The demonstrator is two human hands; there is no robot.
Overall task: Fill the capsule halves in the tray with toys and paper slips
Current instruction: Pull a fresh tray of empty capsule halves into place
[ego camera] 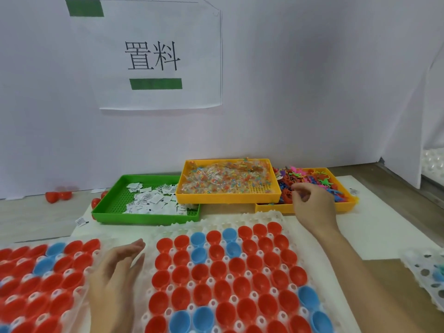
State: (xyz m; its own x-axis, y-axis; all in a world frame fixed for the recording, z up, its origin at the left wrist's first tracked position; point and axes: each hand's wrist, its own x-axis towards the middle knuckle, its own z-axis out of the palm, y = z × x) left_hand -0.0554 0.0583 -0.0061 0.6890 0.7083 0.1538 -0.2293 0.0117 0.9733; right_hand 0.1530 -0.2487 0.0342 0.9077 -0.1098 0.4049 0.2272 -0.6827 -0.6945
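Nearest, the left hand (pixel 115 272) rests flat, fingers straight, beside the capsule halves (pixel 223 280) in the white tray (pixel 264 216). Beyond the tray, the right hand (pixel 312 205), fingers curled, reaches into the toys (pixel 319 180); whether it pinches one, I cannot tell. Paper slips (pixel 153 200) lie far left.

Capsule halves (pixel 223 280): mostly red, some blue, in white trays (pixel 264 216). Slips (pixel 153 200) white with black print, green bin (pixel 144 218). Toys (pixel 312 181) red/pink/purple/green mix, yellow bins (pixel 228 197). Sign (pixel 156 54) white, black characters, green bars.
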